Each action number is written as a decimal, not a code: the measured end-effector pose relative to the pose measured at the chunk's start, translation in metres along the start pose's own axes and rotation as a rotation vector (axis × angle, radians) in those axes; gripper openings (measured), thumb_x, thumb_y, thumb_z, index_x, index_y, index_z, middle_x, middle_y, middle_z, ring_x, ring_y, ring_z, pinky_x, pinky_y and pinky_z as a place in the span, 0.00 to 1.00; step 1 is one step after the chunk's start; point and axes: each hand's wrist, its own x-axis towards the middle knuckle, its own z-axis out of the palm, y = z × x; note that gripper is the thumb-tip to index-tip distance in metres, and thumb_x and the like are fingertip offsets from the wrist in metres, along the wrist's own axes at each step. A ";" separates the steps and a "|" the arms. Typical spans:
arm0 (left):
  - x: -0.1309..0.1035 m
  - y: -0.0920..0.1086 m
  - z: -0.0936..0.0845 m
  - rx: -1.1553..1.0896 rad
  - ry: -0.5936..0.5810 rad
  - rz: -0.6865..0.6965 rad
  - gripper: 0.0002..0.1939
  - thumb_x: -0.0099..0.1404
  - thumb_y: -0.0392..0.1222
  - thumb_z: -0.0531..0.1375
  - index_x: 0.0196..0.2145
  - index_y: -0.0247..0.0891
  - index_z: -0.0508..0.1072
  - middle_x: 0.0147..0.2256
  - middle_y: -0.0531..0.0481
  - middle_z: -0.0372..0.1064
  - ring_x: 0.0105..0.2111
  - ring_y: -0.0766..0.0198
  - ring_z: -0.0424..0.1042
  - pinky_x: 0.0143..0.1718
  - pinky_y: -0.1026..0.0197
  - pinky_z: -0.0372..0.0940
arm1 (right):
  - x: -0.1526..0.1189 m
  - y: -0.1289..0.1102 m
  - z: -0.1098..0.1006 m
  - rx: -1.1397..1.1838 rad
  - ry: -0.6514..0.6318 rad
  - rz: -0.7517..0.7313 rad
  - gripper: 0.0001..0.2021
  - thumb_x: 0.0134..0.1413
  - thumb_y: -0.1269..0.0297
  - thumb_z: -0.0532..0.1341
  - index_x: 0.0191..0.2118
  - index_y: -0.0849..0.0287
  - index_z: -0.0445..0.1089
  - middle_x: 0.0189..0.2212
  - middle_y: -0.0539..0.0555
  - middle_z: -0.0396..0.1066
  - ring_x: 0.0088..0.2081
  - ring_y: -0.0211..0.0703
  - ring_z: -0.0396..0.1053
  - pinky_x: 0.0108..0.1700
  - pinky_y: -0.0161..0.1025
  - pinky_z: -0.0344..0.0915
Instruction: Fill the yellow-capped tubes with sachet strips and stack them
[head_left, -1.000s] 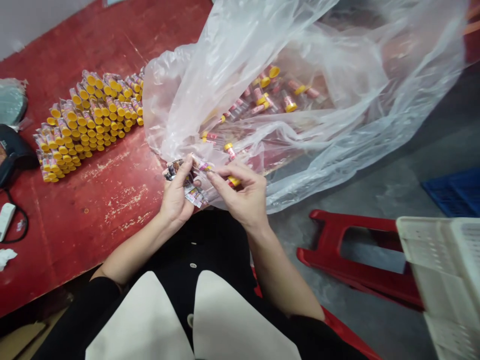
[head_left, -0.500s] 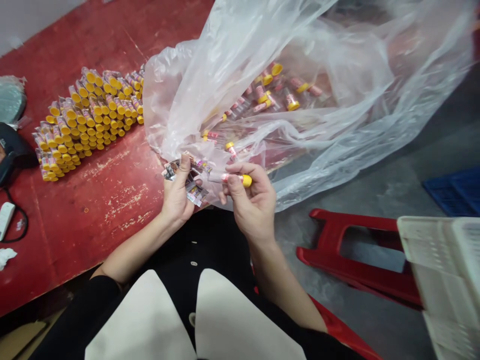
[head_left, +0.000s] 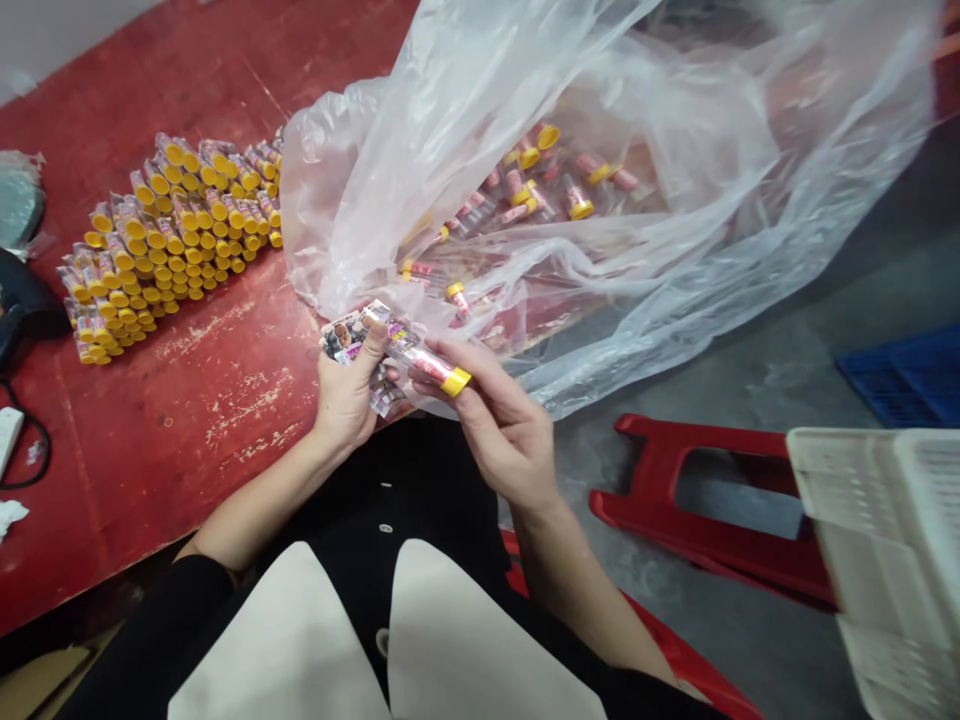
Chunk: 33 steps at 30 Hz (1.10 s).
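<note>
My left hand (head_left: pixel 349 385) is closed on a bunch of small printed packets (head_left: pixel 346 338), its thumb pressing on top of them. In my right hand (head_left: pixel 506 425) is a clear tube with a yellow cap (head_left: pixel 454 380), pinched near the cap between thumb and fingers. The tube's far end points at the packets and meets the left fingers; whether it touches a packet I cannot tell. Just beyond both hands lies a large clear plastic bag (head_left: pixel 615 255), with several yellow-capped tubes (head_left: pixel 579 200) loose inside it.
On the red table (head_left: pixel 225 370) a stack of yellow-capped tubes (head_left: pixel 172 235) lies to the left. A dark device (head_left: pixel 26 310) and a white power strip (head_left: pixel 9 440) sit at the left edge. A red stool (head_left: pixel 705 510), white crate (head_left: pixel 870 560) and blue crate (head_left: pixel 904 375) stand to the right.
My right hand has turned the tube, and its cap now tilts down toward me. The tube has come closer to my left hand, and more of the packets' printed faces shows.
</note>
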 end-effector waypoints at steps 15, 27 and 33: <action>-0.014 0.008 0.000 -0.010 -0.021 -0.057 0.35 0.46 0.45 0.79 0.52 0.42 0.76 0.36 0.51 0.82 0.21 0.72 0.71 0.21 0.69 0.64 | 0.020 -0.005 0.029 -0.172 0.418 -0.072 0.06 0.57 0.66 0.70 0.39 0.49 0.83 0.31 0.50 0.73 0.32 0.38 0.72 0.31 0.36 0.68; 0.046 0.051 -0.045 -0.233 0.169 0.026 0.23 0.58 0.45 0.74 0.50 0.39 0.76 0.41 0.48 0.80 0.32 0.66 0.79 0.26 0.69 0.67 | 0.122 0.038 0.102 0.104 0.217 -0.009 0.08 0.57 0.60 0.70 0.41 0.56 0.82 0.35 0.52 0.75 0.33 0.39 0.75 0.35 0.40 0.77; 0.051 0.072 -0.096 -0.315 0.403 0.052 0.14 0.71 0.30 0.59 0.53 0.36 0.73 0.38 0.46 0.80 0.36 0.65 0.81 0.35 0.66 0.71 | 0.266 0.081 0.237 0.012 -0.011 -0.050 0.04 0.56 0.73 0.67 0.37 0.59 0.79 0.36 0.54 0.74 0.39 0.40 0.73 0.48 0.44 0.76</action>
